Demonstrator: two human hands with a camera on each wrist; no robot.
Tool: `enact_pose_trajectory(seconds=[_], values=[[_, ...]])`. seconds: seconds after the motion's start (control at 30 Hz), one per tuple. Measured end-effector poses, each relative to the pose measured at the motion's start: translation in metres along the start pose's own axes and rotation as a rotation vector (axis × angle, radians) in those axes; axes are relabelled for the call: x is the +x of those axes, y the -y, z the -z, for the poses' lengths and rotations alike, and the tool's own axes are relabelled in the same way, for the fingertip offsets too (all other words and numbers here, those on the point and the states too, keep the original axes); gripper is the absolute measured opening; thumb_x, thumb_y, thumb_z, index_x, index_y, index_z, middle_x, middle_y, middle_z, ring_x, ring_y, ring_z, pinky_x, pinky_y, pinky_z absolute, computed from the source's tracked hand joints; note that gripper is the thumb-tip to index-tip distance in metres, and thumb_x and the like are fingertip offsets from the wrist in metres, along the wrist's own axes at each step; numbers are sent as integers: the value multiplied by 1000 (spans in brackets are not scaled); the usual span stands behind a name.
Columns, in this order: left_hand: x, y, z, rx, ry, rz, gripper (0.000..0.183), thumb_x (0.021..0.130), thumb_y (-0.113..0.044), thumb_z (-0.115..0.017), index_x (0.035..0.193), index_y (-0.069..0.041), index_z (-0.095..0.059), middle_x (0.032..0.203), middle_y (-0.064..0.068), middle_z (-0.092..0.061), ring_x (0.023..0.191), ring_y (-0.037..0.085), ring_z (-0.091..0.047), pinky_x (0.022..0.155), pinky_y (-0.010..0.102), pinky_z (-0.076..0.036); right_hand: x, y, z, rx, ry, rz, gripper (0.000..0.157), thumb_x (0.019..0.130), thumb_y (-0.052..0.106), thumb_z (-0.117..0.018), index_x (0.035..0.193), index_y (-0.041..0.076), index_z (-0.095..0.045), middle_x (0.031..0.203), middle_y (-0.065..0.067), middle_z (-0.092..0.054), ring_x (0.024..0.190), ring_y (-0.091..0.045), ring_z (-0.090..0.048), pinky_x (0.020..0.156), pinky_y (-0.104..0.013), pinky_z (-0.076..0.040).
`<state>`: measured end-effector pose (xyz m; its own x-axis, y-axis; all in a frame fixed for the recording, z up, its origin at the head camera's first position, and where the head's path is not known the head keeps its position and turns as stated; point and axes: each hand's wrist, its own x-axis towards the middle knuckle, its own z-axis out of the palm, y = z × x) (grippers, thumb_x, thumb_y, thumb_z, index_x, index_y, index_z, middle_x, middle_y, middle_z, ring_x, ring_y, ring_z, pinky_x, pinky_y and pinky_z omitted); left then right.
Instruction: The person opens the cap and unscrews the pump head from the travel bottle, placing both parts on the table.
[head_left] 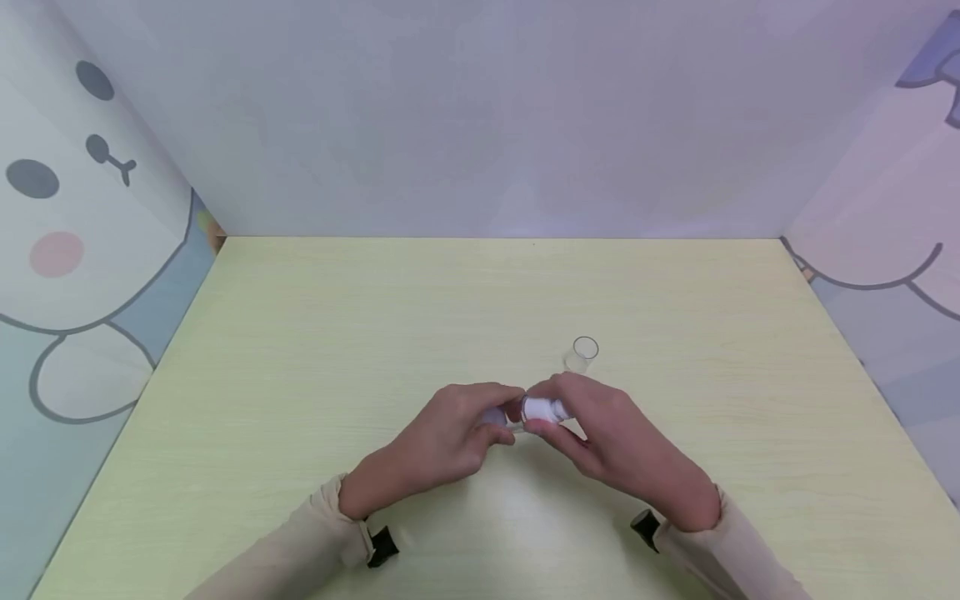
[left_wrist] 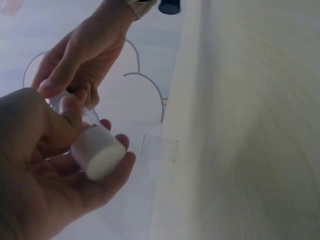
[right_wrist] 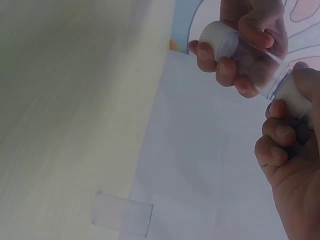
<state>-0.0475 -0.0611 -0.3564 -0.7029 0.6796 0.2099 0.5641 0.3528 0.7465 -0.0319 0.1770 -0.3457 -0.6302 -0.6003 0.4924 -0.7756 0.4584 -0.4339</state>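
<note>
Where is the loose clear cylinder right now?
In the head view, the clear cylinder stands on the table just beyond the right hand, right of centre.

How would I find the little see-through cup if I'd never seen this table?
Look at the pale table and find the person's right hand. Just beyond it stands the little cup. Unlike the white-ended bottle being held, it's see-through all over and stands by itself.

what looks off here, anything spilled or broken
Nothing stands out. The clear cylinder stands upright on the table, and the left hand and right hand hold a clear container with white parts; no spill or damage shows.
</note>
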Motion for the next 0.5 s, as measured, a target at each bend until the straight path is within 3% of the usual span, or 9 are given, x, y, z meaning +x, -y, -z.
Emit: enact_pose_trajectory(seconds=[0.1,0.2,0.5], values=[[0,1,6,-103,76,54,31,94,0,-73,121,-15,-70,101,2,-76,85,4,-64,78,21,-56,1,0,3,-26,20,53,31,108,40,-55,117,11,-62,105,9,-68,85,-1,-61,77,-12,-49],[0,2,9,-153,106,70,33,95,-2,-72,124,-18,-70,103,-1,-76,86,3,-64,79,22,-57,2,1,6,-32,30,54,28,106,37,-61,118,12,-62,104,9,-68,85,-1,-61,78,-13,-50],[3,1,9,-153,31,55,30,93,-14,-79,121,-18,-68,106,-4,-74,91,3,-64,83,24,-57,-1,1,8,65,-29,-148,45,99,30,-73,134,7,-57,105,8,-66,84,-1,-52,73,-13,-45]])
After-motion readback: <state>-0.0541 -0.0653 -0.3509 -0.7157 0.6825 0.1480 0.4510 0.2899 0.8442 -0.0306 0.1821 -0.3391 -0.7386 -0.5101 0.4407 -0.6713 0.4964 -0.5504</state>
